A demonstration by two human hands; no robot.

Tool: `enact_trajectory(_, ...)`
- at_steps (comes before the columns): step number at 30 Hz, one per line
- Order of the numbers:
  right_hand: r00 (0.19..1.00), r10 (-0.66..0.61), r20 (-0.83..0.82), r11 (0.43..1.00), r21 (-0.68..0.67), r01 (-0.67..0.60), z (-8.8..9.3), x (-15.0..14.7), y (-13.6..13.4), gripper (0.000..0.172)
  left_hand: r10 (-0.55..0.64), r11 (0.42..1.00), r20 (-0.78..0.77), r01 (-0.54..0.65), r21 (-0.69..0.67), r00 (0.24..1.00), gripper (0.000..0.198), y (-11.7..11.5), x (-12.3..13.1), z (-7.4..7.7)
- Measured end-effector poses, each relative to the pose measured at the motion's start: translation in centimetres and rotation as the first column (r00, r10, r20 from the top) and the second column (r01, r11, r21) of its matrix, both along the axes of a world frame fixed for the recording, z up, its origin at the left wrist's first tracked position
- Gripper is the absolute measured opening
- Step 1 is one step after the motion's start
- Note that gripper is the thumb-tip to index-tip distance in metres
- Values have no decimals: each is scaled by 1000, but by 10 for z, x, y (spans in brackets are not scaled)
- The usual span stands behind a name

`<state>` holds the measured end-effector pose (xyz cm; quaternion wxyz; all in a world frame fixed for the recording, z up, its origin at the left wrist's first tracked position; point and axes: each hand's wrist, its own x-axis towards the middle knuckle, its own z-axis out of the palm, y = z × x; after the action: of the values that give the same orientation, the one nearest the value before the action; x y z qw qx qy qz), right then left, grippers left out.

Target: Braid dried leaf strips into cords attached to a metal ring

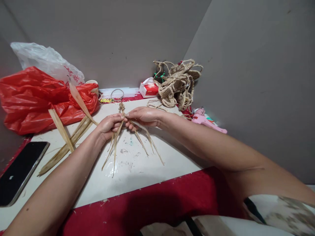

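Observation:
Both my hands meet over the white board (137, 173), closed around a small piece of straw braid (121, 107) whose knotted end points away from me. My left hand (110, 126) pinches dry straw strips (115, 144) that hang down toward me in a loose bunch. From my right hand (144, 117), also closed, more straw strips (150, 141) fan out to the right. The fingertips nearly touch, and the exact point where the strips cross is partly hidden by them.
Broad dry leaves (66, 149) lie left of my left arm, near a black phone (22, 170). Behind them sits a red plastic bag (36, 101). A metal ring (117, 94), a tissue pack (149, 88), a pile of woven straw pieces (176, 85) and a pink glue gun (206, 121) line the back.

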<state>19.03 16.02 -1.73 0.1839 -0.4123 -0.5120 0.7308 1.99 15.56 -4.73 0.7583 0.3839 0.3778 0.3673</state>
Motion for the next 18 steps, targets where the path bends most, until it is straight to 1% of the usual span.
enact_trajectory(3, 999, 50, 8, 998, -42, -50, 3, 1, 0, 21, 7, 1000, -10, -7, -2, 1000, 6, 0, 0, -1)
enact_trajectory(5, 994, 73, 85, 997, -27, -71, 4, 2, 2, 22, -2, 1000, -34, 2, 7, 999, 6, 0, 0, -2)
enact_trajectory(8, 970, 104, 222, 993, 33, -114, 2, 3, 7, 27, -14, 999, -90, 19, 51, 996, 6, -1, 1, -2)
enact_trajectory(10, 958, 129, 256, 989, 33, -142, -2, 5, 10, 29, -3, 997, -130, 13, 77, 991, 8, -2, 2, 0)
enact_trajectory(13, 969, 143, 199, 990, -34, -139, -8, 6, 13, 26, 11, 995, -186, 9, 104, 983, 11, -5, 1, 2)
enact_trajectory(16, 988, 131, 79, 984, -134, -120, -16, 7, 12, 20, 4, 985, -252, 39, 166, 968, 11, -7, 0, 3)
enact_trajectory(18, 991, 130, 3, 971, -201, -127, -21, 7, 11, 19, 18, 974, -296, 49, 219, 955, 11, -8, 0, 1)
